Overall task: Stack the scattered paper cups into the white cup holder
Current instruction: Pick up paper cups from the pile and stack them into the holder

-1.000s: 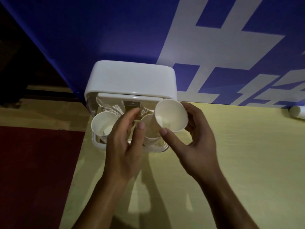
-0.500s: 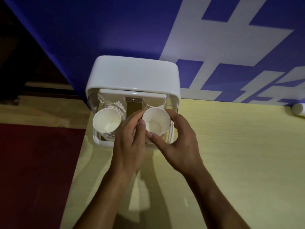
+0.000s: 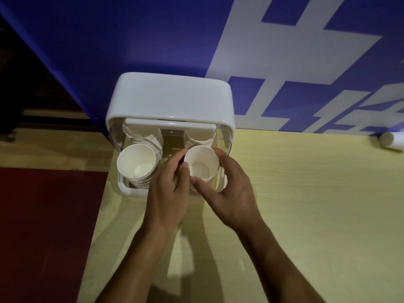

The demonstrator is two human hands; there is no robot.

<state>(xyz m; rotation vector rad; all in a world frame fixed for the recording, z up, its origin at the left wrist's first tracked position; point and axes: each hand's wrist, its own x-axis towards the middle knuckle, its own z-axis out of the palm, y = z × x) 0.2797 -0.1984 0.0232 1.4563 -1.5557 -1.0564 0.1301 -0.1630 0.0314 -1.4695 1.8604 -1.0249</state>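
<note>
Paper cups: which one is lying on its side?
The lone cup at the far right edge of the table, away from the holder. The left-stack cup and the held cup, between the left hand and right hand, stand mouth-up.

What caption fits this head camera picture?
Left hand and right hand hold a paper cup in the white cup holder, beside a cup stack.

The scene was dim and cool-toned. Light fell from above and ahead, trailing soft shadows toward the viewer across the yellow tabletop (image 3: 306,215). The white cup holder (image 3: 170,99) was the brightest surface, with no harsh glare. The left side sank into near-black. Focus was slightly soft throughout.
</note>
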